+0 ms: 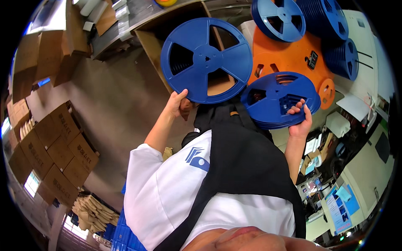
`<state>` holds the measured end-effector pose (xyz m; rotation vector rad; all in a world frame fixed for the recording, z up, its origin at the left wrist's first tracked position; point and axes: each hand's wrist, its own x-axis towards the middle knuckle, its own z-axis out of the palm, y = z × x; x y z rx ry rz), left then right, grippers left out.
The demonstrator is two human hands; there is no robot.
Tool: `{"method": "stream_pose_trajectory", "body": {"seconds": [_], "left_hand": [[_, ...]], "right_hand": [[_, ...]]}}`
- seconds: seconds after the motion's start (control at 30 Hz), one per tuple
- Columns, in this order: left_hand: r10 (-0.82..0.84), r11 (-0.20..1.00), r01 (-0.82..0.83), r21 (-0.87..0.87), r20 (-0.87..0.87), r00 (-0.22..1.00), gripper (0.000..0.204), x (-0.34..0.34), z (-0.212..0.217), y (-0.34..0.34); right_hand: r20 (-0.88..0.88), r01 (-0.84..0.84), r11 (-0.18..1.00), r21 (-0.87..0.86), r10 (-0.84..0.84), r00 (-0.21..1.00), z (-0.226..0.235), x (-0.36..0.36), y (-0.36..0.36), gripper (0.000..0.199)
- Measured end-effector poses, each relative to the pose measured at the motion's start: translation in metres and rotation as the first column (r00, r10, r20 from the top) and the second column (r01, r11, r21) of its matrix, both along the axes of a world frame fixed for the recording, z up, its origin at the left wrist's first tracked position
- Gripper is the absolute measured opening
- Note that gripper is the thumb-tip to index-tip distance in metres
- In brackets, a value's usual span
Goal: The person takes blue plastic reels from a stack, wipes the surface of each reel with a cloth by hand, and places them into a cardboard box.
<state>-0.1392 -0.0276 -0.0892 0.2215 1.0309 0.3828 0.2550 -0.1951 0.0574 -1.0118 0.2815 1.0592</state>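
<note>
My left hand (177,104) is closed on the lower left rim of a large blue plastic reel (228,61), thumb on its face and fingers mostly behind it. The reel is held up over an open cardboard box (151,54), and dark ribbed edges show through its cut-out windows. On the right, several blue reels lie stacked, with the top reel (268,105) facing up. My right hand (300,119) grips the near right side of this stack, its fingertips showing in a window of the top reel. What lies under the stack is partly hidden.
Beyond the stack stands an orange round-edged surface (276,48) with a small dark device (312,60) on it. More blue reels (279,19) are stacked at the far right, some on a rack with rods (364,54). Cardboard cartons (56,146) stand at the left; a grey workbench (146,10) is far ahead.
</note>
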Motion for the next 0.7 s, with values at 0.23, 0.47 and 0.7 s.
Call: {"method": "stream_pose_trajectory", "body": {"seconds": [0.23, 0.47, 0.7], "left_hand": [[0.154, 0.988, -0.155, -0.007, -0.069, 0.986, 0.025, -0.017, -0.014, -0.016], [0.306, 0.94, -0.185, 0.286, -0.469, 0.829, 0.01, 0.002, -0.036, 0.002], [0.277, 0.937, -0.05, 0.345, -0.649, 0.709, 0.013, 0.036, -0.086, 0.056]], "right_hand": [[-0.013, 0.012, 0.998, -0.063, -0.013, 1.0, 0.0, -0.003, 0.008, 0.023], [0.039, 0.009, 0.998, -0.067, -0.007, 0.999, -0.007, -0.011, 0.005, 0.024], [0.049, 0.045, 0.995, -0.089, -0.04, 0.998, -0.009, -0.02, 0.0, 0.024]]}}
